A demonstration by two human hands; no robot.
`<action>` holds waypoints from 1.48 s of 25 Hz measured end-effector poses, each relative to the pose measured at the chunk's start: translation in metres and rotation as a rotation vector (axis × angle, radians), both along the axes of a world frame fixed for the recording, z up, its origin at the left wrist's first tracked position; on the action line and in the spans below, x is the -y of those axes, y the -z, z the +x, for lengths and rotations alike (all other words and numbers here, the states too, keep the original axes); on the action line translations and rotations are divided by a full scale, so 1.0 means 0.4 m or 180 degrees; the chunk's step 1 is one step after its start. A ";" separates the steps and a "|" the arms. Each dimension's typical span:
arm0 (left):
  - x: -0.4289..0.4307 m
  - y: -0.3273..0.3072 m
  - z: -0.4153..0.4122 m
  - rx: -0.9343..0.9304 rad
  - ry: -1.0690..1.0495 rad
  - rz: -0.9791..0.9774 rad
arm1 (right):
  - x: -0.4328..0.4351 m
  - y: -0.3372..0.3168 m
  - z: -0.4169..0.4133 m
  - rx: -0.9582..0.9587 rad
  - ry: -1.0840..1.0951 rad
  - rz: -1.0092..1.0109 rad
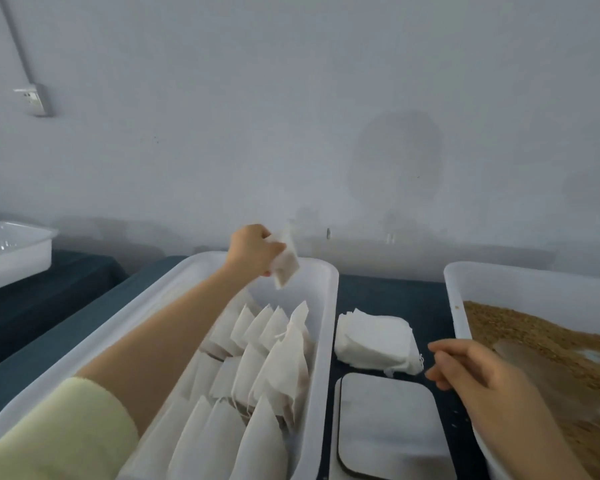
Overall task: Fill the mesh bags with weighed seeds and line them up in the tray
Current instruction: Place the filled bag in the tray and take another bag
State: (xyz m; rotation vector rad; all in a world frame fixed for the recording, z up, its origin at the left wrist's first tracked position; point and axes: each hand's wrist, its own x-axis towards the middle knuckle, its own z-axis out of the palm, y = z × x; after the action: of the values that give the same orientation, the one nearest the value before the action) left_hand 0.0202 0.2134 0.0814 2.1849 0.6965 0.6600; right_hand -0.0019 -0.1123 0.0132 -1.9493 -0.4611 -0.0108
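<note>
Left hand (252,251) gripping a filled mesh bag (285,265) above the far end of the white tray (326,327), filled bags (271,355) lined up inside it, right hand (478,379) relaxed, holding nothing, right of the tray near the seed bin (454,299).

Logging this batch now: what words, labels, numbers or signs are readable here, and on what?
No text reads anywhere in this view.
Plain white, no print: long tray, seed tray, far tray.
Blank: held bag in the left hand, bag stack.
No display visible: grey platform.
Too blurred to tell: wall socket.
</note>
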 end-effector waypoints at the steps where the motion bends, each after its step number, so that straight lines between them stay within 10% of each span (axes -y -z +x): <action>1: -0.028 0.025 0.014 -0.0158 -0.0135 0.0020 | 0.001 0.001 0.002 -0.0008 -0.0016 -0.0010; 9: -0.113 0.209 0.023 -0.1184 -0.0341 0.0186 | -0.002 0.015 0.017 0.0023 -0.0056 0.0023; 17: 0.152 0.078 0.034 -0.0171 0.0869 0.1852 | -0.002 0.012 0.013 0.0134 -0.0033 0.0168; 20: 0.315 0.105 0.060 -0.1165 0.2083 0.2483 | -0.001 0.007 0.007 0.0119 -0.0053 0.0183; 25: 0.449 0.167 0.099 -0.3046 0.2006 0.1961 | 0.002 0.011 0.008 0.0223 -0.0064 0.0054; 37: 0.388 0.105 0.008 -0.1638 0.1767 0.2533 | 0.017 0.018 -0.010 0.0710 -0.0221 -0.1059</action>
State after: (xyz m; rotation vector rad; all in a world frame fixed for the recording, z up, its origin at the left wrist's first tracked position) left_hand 0.0233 0.0582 0.0393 3.1528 -0.0004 0.0519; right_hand -0.0058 -0.1191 0.0061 -2.2685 -0.7146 -0.1143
